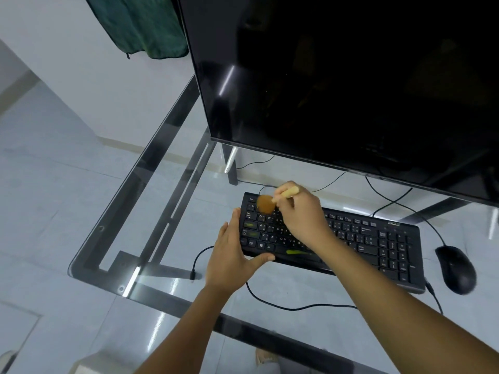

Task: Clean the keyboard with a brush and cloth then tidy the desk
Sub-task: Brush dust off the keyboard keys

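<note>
A black keyboard [364, 238] lies on the glass desk [113, 206] below the monitor. My right hand [302, 214] grips the pale wooden handle of a brush [266, 204], whose round brown bristle head touches the keys at the keyboard's top left corner. My left hand [232, 255] rests against the keyboard's left end, fingers straight along the side and thumb along the front edge. A green smear [295, 251] shows near the space bar. No cloth lies on the desk.
A large dark monitor [351, 76] fills the upper right. A black mouse [456, 268] sits right of the keyboard, its cable looping behind. A loose black cable [272, 302] trails across the glass in front. A green fabric [140, 25] hangs at top left.
</note>
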{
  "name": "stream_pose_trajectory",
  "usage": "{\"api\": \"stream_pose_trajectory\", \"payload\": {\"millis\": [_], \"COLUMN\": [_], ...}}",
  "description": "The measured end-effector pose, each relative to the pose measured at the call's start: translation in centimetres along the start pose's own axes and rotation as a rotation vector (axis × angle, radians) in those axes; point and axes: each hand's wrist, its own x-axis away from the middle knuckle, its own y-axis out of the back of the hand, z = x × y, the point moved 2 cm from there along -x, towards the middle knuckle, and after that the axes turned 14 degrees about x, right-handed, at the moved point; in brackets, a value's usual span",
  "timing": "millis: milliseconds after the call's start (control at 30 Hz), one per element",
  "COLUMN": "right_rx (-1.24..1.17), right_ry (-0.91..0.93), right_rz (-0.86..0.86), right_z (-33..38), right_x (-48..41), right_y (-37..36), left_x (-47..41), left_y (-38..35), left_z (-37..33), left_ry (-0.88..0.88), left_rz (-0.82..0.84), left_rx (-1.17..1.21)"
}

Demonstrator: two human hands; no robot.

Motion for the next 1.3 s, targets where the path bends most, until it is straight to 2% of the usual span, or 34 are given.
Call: {"api": "stream_pose_trajectory", "payload": {"millis": [33, 67, 167, 200, 233, 267, 300, 367, 400, 433, 533, 567, 600, 667, 700, 800, 833, 867, 900, 933, 967, 1067, 1100, 1133, 1200, 1233, 1300], "right_rx": [-0.036, -0.054, -0.078, -0.037, -0.024, -0.071, -0.134, -0.234, -0.197, -0.127, -0.05, -0.112, -0.157, -0.142, -0.081, -0.05, -0.122, -0.213, -0.265, -0.238, -0.168, -0.179, -0.252, -0.308, -0.255, -0.196, -0.16], "right_ry": [0.0, 0.01, -0.003, -0.02, -0.056, -0.092, -0.107, -0.12, -0.101, -0.105, -0.088, -0.07, -0.057, -0.001, 0.006, -0.058, -0.082, -0.124, -0.134, -0.13, -0.118, -0.165, -0.182, -0.196, -0.168, -0.15, -0.16], "right_rz": [-0.09, -0.11, 0.104, 0.077, -0.027, -0.121, -0.133, 0.091, 0.195, 0.216, -0.086, -0.092, -0.025, 0.219, 0.232, -0.117, -0.151, -0.099, 0.034, 0.161, 0.186, -0.161, -0.185, -0.117, 0.134, 0.13, -0.102], "right_z": [-0.3, -0.6, -1.5, -1.8, -2.1, -2.5, -2.8, -2.5, -2.5, -2.5, -2.2, -2.1, -1.6, -0.7, -0.9, -1.6, -1.9, -2.0, -2.1, -1.9, -2.3, -3.2, -3.2, -2.9, -2.0, -1.9, -1.8], "right_x": [0.3, 0.4, 1.3, 1.6, 1.9, 2.4, 2.9, 3.9, 4.4, 4.7, 5.3, 5.4, 5.5, 6.0, 5.8, 4.8, 4.6, 4.4, 4.4, 4.7, 4.7, 4.2, 3.9, 3.6, 3.2, 2.9, 2.1], "right_y": [0.5, 0.9, 0.9, 1.2, 1.7, 2.2, 2.3, 1.6, 1.0, 0.8, 1.6, 1.6, 1.5, 0.4, 0.1, 1.6, 1.9, 2.2, 1.7, 1.4, 1.0, 1.8, 2.0, 2.0, 1.3, 1.1, 1.7], "left_x": [0.0, -0.1, 0.0, 0.0, 0.0, 0.0, -0.1, -0.1, -0.1, -0.2, -0.3, -0.3, -0.3, -0.1, -0.1, -0.1, -0.1, -0.1, 0.0, 0.0, 0.0, -0.4, -0.5, -0.6, -0.7, -0.8, -0.8], "left_y": [0.0, 0.0, 0.0, 0.0, 0.0, -0.1, -0.2, -0.2, -0.2, -0.2, -0.4, -0.5, -0.5, -0.5, -0.5, -0.5, -0.5, -0.5, -0.4, -0.3, -0.2, -0.2, -0.3, -0.4, -0.5, -0.5, -0.5], "left_z": [0.0, 0.0, 0.0, 0.0, 0.1, 0.2, 0.3, 0.4, 0.5, 0.6, 0.6, 0.5, 0.3, 0.3, 0.4, 0.5, 0.4, 0.4, 0.3, 0.0, -0.2, -0.7, -0.8, -0.7, -0.5, -0.4, -0.5], "left_ry": [-0.003, -0.002, 0.008, 0.009, 0.009, 0.011, 0.016, 0.017, 0.015, 0.012, 0.014, 0.014, 0.008, -0.004, -0.005, 0.011, 0.01, 0.001, -0.009, -0.022, -0.029, -0.043, -0.046, -0.044, -0.039, -0.039, -0.041], "left_rz": [0.005, 0.007, 0.006, 0.006, 0.008, 0.011, 0.012, 0.009, 0.015, 0.028, 0.063, 0.055, 0.041, 0.02, 0.019, 0.038, 0.038, 0.033, 0.024, 0.016, 0.012, 0.016, 0.017, 0.016, 0.009, 0.008, 0.011], "left_rx": [-0.007, -0.012, -0.019, -0.023, -0.027, -0.032, -0.036, -0.047, -0.057, -0.072, -0.114, -0.12, -0.123, -0.12, -0.12, -0.125, -0.126, -0.126, -0.121, -0.113, -0.106, -0.089, -0.086, -0.083, -0.079, -0.08, -0.079]}}
